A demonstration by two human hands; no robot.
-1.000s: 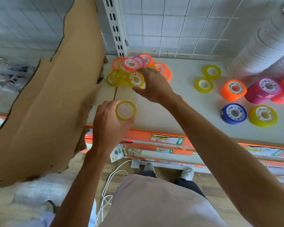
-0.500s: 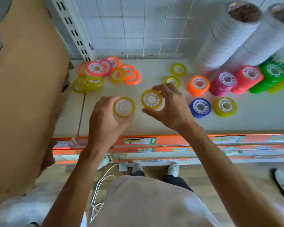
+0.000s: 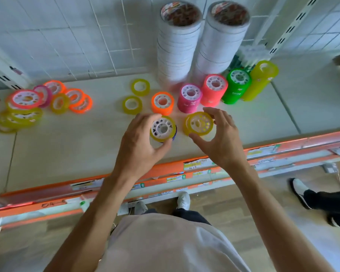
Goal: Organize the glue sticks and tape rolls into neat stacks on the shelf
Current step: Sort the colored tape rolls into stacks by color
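Note:
My left hand grips a yellow tape roll with a white core, held right over a blue roll whose edge peeks out beneath. My right hand pinches a second yellow tape roll over another yellow roll lying on the shelf. Behind them stand short stacks in orange, pink, red, green and a taller yellow one. A loose pile of mixed rolls lies at the far left. No glue sticks are identifiable.
Two tall white tape stacks rise against the tiled back wall. Two single yellow rolls lie left of the orange stack. An orange price rail edges the shelf front. Another person's shoe stands on the floor at the right.
Both hands carried their yellow rolls rightward from the pile side. The left roll now sits over the blue roll, the right one over the yellow roll.

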